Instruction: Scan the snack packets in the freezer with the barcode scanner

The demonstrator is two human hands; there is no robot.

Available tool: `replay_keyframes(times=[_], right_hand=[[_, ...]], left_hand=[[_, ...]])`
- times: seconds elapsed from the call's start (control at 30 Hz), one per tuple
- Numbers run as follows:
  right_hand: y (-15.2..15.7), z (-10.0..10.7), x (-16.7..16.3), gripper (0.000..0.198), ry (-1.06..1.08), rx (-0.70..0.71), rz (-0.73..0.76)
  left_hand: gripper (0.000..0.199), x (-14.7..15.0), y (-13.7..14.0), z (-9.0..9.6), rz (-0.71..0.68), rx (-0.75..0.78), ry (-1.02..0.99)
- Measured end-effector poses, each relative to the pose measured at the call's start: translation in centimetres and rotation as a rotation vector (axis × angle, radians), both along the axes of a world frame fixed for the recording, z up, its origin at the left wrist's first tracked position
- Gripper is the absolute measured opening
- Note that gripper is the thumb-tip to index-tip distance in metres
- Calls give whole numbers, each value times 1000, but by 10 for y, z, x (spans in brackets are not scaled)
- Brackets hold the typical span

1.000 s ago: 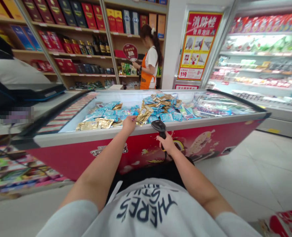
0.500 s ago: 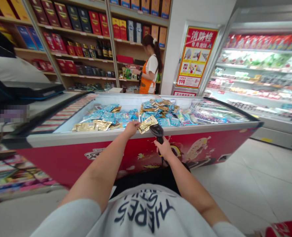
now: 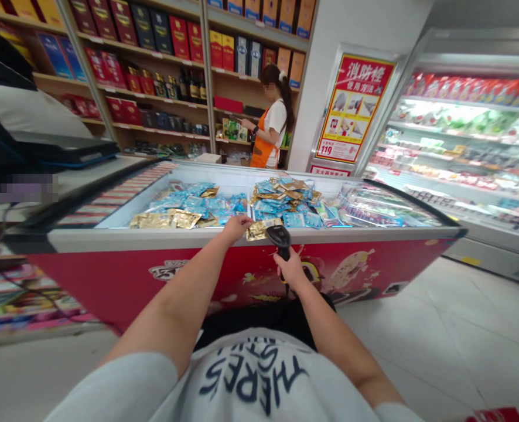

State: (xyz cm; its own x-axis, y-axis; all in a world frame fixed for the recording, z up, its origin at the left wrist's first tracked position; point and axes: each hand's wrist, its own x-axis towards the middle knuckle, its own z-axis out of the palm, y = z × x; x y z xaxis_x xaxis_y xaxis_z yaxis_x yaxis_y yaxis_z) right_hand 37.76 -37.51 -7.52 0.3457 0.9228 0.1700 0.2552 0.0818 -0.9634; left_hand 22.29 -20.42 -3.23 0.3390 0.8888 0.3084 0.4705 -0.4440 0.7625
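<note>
The left hand (image 3: 237, 230) pinches a gold packet (image 3: 258, 231) by one end at the chest freezer's (image 3: 351, 236) front rim — the right hand's (image 3: 292, 268) fingers wrap a black scanner's (image 3: 279, 235) grip, its head overlapping the packet's other end in view.

Bright indoor light, whitish glare on refrigerated shelves (image 3: 459, 143), soft stretched edges.

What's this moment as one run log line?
left hand: holds gold packet | right hand: grips black scanner | scanner: covers packet's right end in view | place: chest freezer
</note>
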Motion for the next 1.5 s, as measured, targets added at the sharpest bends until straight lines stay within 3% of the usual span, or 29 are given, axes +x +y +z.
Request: replay_keyframes(times=[0.57,0.93,1.07,1.2,1.3,1.5], right_hand=[[1,-8,-5,26,56,10,-11],[2,-10,-3,29,60,36,-46],[3,-13,-1,28,71,36,-54],[13,-10,1,26,92,74,-44],[31,3,1,28,110,131,-48],[82,40,-13,32,98,231,27]], left_hand=[[20,-2,-3,4,-3,-10,-1],[11,-1,-7,6,36,-58,-138],[11,0,-5,10,158,-68,-261],[19,3,6,12,366,-45,-437],[22,9,16,15,479,-16,-540],[21,26,35,26,554,-18,-598]])
